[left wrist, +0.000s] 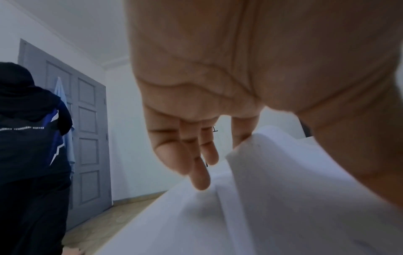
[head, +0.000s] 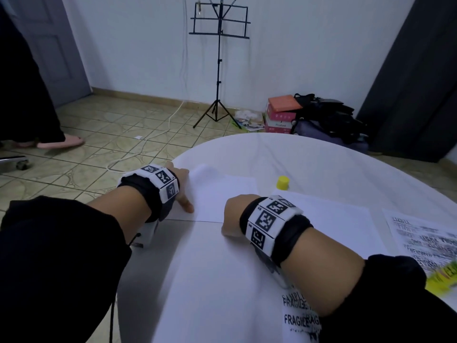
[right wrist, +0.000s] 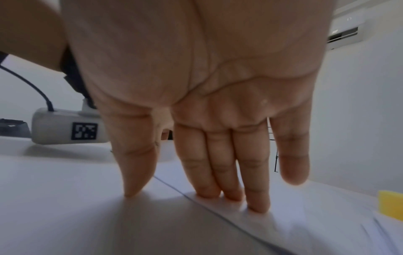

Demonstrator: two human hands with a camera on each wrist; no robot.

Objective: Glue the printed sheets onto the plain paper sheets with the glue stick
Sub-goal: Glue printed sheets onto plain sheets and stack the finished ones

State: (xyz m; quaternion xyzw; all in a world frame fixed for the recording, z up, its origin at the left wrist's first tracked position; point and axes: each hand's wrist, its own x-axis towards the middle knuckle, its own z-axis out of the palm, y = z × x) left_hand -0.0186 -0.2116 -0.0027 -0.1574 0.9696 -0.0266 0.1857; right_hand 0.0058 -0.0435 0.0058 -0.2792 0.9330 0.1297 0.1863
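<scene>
Several plain white sheets lie on the round white table. My left hand is at the left edge of the far plain sheet. In the left wrist view this sheet curls up off the table, pinched between thumb and index finger. My right hand presses straight fingers flat on the paper where the near sheet meets the far one. The glue stick, yellow-capped, stands upright beyond my right hand. One printed sheet lies at the right. Another, reading FRAGILE, lies under my right forearm.
The table's left edge runs just under my left wrist. On the tiled floor beyond stand a black music stand and a pile of boxes and bags. A person in dark clothes stands at the left by a grey door.
</scene>
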